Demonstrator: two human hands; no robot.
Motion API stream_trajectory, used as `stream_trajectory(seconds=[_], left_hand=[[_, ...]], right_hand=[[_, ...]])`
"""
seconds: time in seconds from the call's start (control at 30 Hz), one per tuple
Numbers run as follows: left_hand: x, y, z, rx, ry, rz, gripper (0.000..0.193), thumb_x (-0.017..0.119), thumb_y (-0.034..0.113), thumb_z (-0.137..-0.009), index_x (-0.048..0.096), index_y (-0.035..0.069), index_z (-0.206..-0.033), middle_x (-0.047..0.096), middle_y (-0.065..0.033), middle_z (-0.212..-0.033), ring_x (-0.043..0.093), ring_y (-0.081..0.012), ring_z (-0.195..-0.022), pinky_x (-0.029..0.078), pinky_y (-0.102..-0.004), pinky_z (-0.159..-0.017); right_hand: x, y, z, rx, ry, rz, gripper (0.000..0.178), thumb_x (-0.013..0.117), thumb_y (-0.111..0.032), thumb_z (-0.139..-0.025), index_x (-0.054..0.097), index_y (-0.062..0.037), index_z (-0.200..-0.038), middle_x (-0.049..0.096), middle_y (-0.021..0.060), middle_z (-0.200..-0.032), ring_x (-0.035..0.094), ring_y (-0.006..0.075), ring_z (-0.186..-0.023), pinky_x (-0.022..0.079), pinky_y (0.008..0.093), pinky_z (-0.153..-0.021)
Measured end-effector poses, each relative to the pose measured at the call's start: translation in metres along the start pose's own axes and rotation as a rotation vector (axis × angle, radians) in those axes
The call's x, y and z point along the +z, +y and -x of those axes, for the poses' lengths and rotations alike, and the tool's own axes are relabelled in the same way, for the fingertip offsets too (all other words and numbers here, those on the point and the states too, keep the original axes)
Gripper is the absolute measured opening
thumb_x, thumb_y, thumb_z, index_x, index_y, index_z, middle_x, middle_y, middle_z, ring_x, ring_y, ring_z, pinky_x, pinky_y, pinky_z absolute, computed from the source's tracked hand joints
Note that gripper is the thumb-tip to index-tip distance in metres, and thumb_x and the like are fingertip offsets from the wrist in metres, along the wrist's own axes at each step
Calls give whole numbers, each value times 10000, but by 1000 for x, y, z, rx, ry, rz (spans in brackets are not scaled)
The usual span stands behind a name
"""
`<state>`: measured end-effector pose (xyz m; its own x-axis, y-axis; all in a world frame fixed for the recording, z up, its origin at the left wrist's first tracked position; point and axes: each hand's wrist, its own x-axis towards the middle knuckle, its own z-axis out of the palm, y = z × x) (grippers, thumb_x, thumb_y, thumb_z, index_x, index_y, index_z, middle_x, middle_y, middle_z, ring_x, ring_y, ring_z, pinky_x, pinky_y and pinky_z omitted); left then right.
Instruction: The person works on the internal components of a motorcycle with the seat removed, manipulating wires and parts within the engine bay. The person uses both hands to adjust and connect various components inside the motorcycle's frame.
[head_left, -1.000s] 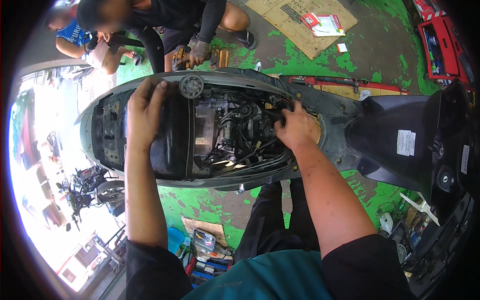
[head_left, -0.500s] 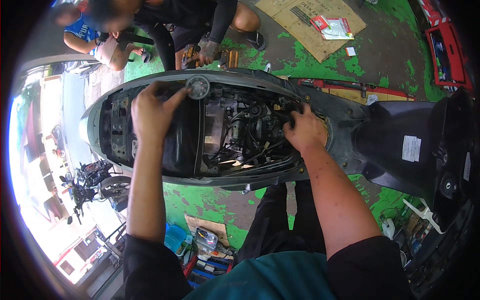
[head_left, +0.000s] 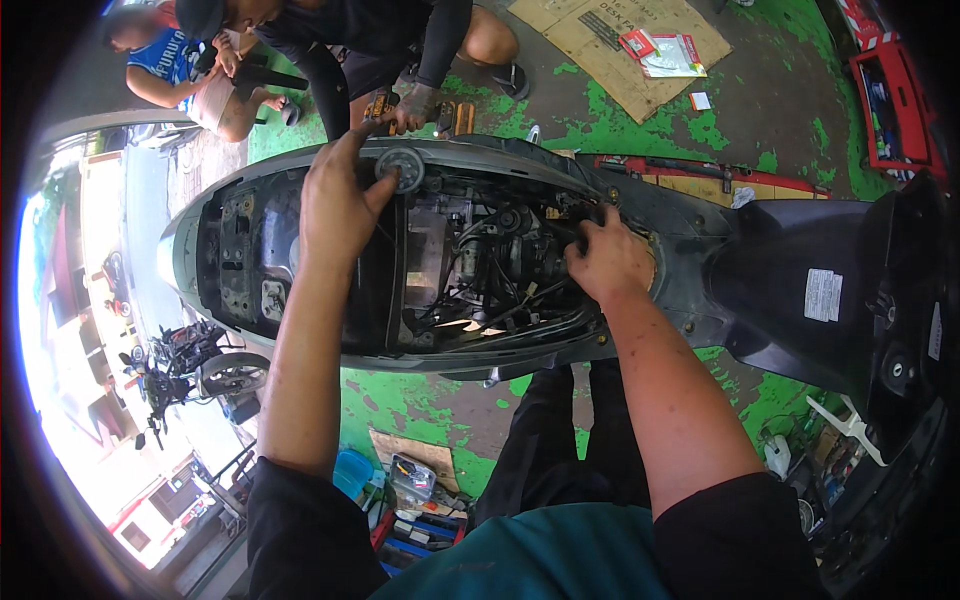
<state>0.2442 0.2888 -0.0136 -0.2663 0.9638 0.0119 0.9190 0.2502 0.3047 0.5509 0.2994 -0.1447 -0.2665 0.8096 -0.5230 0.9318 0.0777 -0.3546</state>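
A scooter body (head_left: 480,365) with its seat off lies across the view, its engine (head_left: 510,240) showing through the opening. My left hand (head_left: 345,195) is over the far rim of the black compartment (head_left: 370,290). Its thumb meets the edge of a round grey disc (head_left: 402,170), while the other fingers stretch apart past the rim. Bent fingers of my right hand (head_left: 615,260) reach into the right end of the engine opening. Their tips, and whatever they grip there, are hidden among dark parts.
Across the scooter, a crouching person (head_left: 370,40) has a yellow-black power drill (head_left: 455,118); another person (head_left: 165,65) sits behind. Cardboard (head_left: 620,60) with packets lies on the green floor. A red tool cabinet (head_left: 890,110) stands far right, a parked motorcycle (head_left: 190,370) left, a toolbox (head_left: 420,530) below.
My left hand has shifted right and away from me, its fingers going from a pinch by the disc to spread past the rim. My right hand stays put.
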Motion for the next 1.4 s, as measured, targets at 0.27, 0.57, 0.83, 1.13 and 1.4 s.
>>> stream_trajectory(seconds=[0.27, 0.57, 0.83, 1.13, 1.4], left_hand=[[3, -6, -5, 109, -87, 213, 492, 762, 94, -857, 677, 46, -1339, 749, -180, -1184, 733, -292, -1109, 551, -387, -973], [-13, -12, 17, -43, 20, 182, 354, 779, 154, -871, 727, -19, -1175, 768, -161, -1001, 750, -271, -907, 569, -367, -861], [-9, -30, 28, -35, 97, 176, 413, 719, 184, -935, 691, 37, -1319, 747, -176, -1078, 714, -305, -1002, 539, -396, -912], [-16, -35, 20, 101, -38, -77, 467, 710, 278, -964, 664, 62, -1376, 658, -184, -1065, 622, -381, -1074, 492, -477, -963], [-14, -35, 19, 77, -31, -95, 606, 814, 348, -864, 657, 31, -1357, 661, -164, -1108, 618, -374, -1096, 492, -474, -978]], right_hand=[[-1, -1, 1, 1, -4, -11, 386, 700, -344, -891, 762, -149, -1218, 525, 127, -1505, 635, 325, -1242, 535, 438, -1067], [-1, 0, 1, -6, 6, -8, 384, 691, -338, -891, 764, -145, -1215, 538, 133, -1482, 645, 324, -1223, 539, 437, -1056], [3, -1, 0, -11, 30, -5, 352, 683, -318, -881, 768, -125, -1164, 546, 151, -1471, 661, 329, -1188, 557, 450, -1020], [3, -2, 2, -29, 54, -19, 320, 685, -304, -868, 770, -107, -1106, 542, 187, -1479, 665, 344, -1170, 554, 466, -1015], [3, -3, 1, -20, 48, -13, 317, 684, -304, -863, 771, -108, -1097, 540, 173, -1486, 663, 343, -1173, 549, 462, -1022]])
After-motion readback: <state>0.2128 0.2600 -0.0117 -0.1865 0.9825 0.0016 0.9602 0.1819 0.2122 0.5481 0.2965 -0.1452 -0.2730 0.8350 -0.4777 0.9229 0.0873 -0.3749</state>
